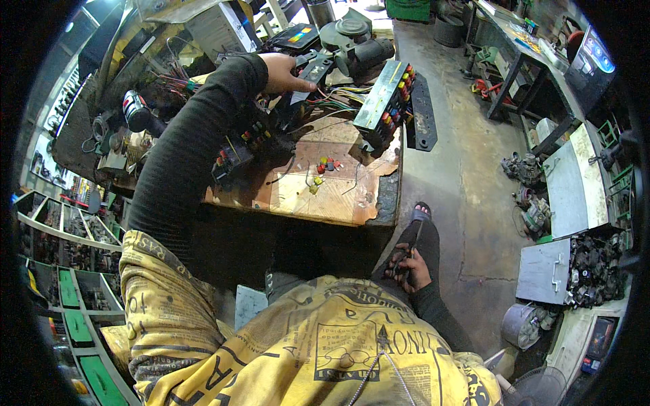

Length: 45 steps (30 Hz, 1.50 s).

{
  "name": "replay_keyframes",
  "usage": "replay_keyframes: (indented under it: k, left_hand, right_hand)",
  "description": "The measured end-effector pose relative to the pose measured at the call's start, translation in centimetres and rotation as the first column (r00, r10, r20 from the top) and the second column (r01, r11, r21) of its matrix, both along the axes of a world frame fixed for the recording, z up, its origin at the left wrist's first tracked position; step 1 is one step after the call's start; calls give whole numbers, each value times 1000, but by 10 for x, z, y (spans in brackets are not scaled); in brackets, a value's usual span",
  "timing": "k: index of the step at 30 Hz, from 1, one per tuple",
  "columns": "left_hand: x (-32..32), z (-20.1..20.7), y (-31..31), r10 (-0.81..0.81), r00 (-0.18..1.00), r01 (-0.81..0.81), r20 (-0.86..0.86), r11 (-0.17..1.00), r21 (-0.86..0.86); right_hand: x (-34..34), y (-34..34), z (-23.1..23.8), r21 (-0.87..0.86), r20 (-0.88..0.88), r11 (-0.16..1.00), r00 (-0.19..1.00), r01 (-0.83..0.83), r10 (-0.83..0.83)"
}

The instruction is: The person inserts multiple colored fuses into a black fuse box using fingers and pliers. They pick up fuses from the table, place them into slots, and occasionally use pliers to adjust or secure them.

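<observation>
At the far side of the wooden bench (pixel 325 206), my left hand (pixel 283 74) is closed on a black rectangular part (pixel 314 69), with the thumb along its near end. Its other fingers are partly hidden. Beside it, a silver fuse box (pixel 379 101) carries colourful fuses along its right side, and thin wires (pixel 342 98) run between the two. Several loose red and yellow fuses (pixel 330 164) lie nearer the bench's front. Low by my right thigh, my right hand (pixel 412 272) is closed around a slim dark tool (pixel 418 233) whose exact kind I cannot make out.
A dark fuse holder (pixel 233 157) lies under my left forearm, near a spray can (pixel 136 110). A dark cylindrical motor (pixel 365 57) stands behind the fuse box. Parts bins (pixel 68 230) line the left. A workbench (pixel 528 47) and metal parts (pixel 599 271) occupy the right.
</observation>
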<state>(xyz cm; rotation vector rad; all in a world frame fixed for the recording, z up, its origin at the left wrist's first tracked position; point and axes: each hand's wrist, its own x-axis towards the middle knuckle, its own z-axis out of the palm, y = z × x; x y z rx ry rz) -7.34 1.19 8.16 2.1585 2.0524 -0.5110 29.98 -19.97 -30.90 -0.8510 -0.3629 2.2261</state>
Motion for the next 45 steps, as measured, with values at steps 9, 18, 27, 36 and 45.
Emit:
replay_keyframes:
  k: [9, 18, 27, 36, 45]
  left_hand:
    - [-1, -23, 17, 88, 993, -89, 79, 996, 15]
    - [0, 11, 20, 218, 957, -242, 192, 964, 108]
    - [33, 9, -49, -123, 991, 118, -47, 677, 727]
    - [73, -68, -133, -284, 959, 144, 14, 529, 836]
    - [68, -73, -132, -275, 940, 17, 202, 628, 778]
  right_hand:
    - [-5, -3, 0, 42, 26, 999, 1000, -3, 1]
    - [7, -7, 5, 66, -52, 998, 998, 24, -20]
    - [8, -8, 10, 18, -82, 999, 996, 35, -34]
    - [7, -10, 3, 54, -12, 999, 1000, -10, 11]
    - [6, -13, 7, 77, 59, 997, 998, -13, 8]
